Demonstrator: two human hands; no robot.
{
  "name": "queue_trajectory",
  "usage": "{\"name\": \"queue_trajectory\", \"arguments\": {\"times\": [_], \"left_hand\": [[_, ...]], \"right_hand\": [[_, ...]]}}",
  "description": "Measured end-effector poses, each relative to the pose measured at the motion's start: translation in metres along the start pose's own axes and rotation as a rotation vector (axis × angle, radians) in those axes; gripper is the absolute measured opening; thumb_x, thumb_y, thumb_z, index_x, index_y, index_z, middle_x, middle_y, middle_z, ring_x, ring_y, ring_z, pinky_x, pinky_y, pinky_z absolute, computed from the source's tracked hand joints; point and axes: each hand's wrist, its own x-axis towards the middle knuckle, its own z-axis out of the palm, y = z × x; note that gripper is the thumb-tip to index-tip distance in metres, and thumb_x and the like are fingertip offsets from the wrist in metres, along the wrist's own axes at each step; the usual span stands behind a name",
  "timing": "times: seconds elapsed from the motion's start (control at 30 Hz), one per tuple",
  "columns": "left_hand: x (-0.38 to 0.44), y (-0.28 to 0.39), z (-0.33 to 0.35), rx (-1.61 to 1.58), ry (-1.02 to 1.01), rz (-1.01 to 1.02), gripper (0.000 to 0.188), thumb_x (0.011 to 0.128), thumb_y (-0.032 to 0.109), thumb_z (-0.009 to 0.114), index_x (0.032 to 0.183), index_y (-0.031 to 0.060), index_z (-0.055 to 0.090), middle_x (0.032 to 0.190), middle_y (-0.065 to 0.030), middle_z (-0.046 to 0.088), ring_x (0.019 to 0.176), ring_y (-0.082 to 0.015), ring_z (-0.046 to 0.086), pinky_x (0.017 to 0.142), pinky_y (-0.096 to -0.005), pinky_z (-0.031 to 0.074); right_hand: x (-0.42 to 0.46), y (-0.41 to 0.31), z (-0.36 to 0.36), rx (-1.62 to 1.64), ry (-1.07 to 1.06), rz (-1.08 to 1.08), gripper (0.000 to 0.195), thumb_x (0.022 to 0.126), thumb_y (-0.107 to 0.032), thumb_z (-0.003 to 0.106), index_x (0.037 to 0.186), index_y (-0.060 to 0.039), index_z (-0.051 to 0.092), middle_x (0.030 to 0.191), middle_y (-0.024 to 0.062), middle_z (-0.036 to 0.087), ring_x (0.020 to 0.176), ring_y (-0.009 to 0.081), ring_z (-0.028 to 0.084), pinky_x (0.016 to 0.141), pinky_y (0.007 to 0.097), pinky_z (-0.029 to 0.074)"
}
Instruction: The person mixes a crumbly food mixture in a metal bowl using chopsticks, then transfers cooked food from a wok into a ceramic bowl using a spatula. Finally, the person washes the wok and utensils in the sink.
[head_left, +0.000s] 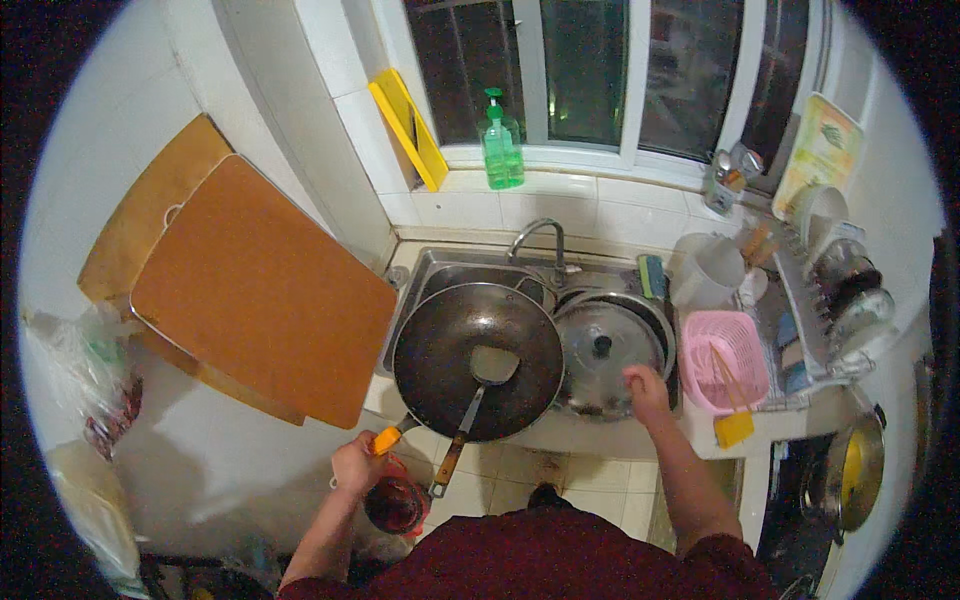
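My left hand (355, 463) is closed around the orange handle (385, 441) of a dark wok (435, 360). The wok is over the left basin of a steel sink (388, 365). A metal spatula (471, 416) lies in the wok, its wooden handle sticking out over the near rim. Over the right basin is a round lid (600, 379) with a black knob. My right hand (646, 391) is at the lid's right edge, fingers bent; whether it touches the lid cannot be told. Behind the wok a curved faucet (561, 244) rises from the sink.
A pink plastic basket (694, 375) and a dish rack (802, 330) stand at the right. A sponge (651, 276) lies behind the lid. Large brown boards (262, 292) lean at the left. A green soap bottle (502, 156) stands on the sill; a pan (862, 472) is at the lower right.
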Motion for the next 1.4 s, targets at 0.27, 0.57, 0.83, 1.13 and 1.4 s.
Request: {"name": "queue_trajectory", "arguments": {"times": [0.27, 0.57, 0.83, 1.13, 1.4], "left_hand": [[0.092, 0.03, 0.037, 0.097, -0.092, -0.091, 0.03, 0.068, 0.031, 0.067, 0.093, 0.017, 0.059, 0.075, -0.0097, 0.063, 0.072, -0.031, 0.062, 0.064, -0.0417, 0.049], [0.158, 0.054, 0.058, -0.012, -0.158, -0.144, 0.029, 0.069, 0.029, 0.066, 0.095, 0.0171, 0.059, 0.079, -0.0098, 0.065, 0.076, -0.0305, 0.062, 0.065, -0.0416, 0.048], [0.201, 0.032, 0.085, -0.047, -0.187, -0.04, 0.029, 0.07, 0.027, 0.067, 0.094, 0.0142, 0.057, 0.076, -0.0127, 0.064, 0.072, -0.0334, 0.062, 0.062, -0.0433, 0.047], [0.211, 0.011, 0.11, -0.141, -0.26, -0.025, 0.033, 0.074, 0.032, 0.065, 0.097, 0.0118, 0.056, 0.078, -0.0153, 0.063, 0.07, -0.0349, 0.061, 0.061, -0.0439, 0.047], [0.231, 0.013, 0.096, -0.628, -0.893, -0.131, 0.03, 0.074, 0.024, 0.069, 0.091, 0.0045, 0.054, 0.072, -0.0058, 0.056, 0.06, -0.0148, 0.056, 0.052, -0.0294, 0.046]], "right_hand": [[0.247, 0.06, 0.103, -0.535, -0.22, 0.0, 0.032, 0.085, -0.012, 0.048, 0.117, -0.0046, 0.051, 0.107, 0.0197, 0.058, 0.101, 0.0396, 0.053, 0.089, 0.0431, 0.042], [0.32, 0.077, 0.142, -0.555, -0.428, 0.137, 0.04, 0.077, -0.006, 0.052, 0.117, -0.0049, 0.051, 0.113, 0.019, 0.055, 0.107, 0.0375, 0.05, 0.091, 0.0417, 0.041], [0.309, 0.07, 0.125, -0.584, -0.297, -0.055, 0.034, 0.077, -0.007, 0.051, 0.111, -0.0064, 0.055, 0.105, 0.0189, 0.059, 0.098, 0.038, 0.054, 0.088, 0.0441, 0.043], [0.266, 0.062, 0.12, -0.753, -0.493, 0.011, 0.036, 0.081, -0.007, 0.05, 0.117, -0.0051, 0.05, 0.111, 0.0205, 0.056, 0.099, 0.0378, 0.054, 0.086, 0.046, 0.044], [0.156, -0.085, 0.16, -0.097, -0.458, 0.379, 0.021, 0.085, -0.025, 0.057, 0.09, -0.0046, 0.062, 0.082, 0.0075, 0.063, 0.076, 0.0183, 0.059, 0.071, 0.0335, 0.048]]}}
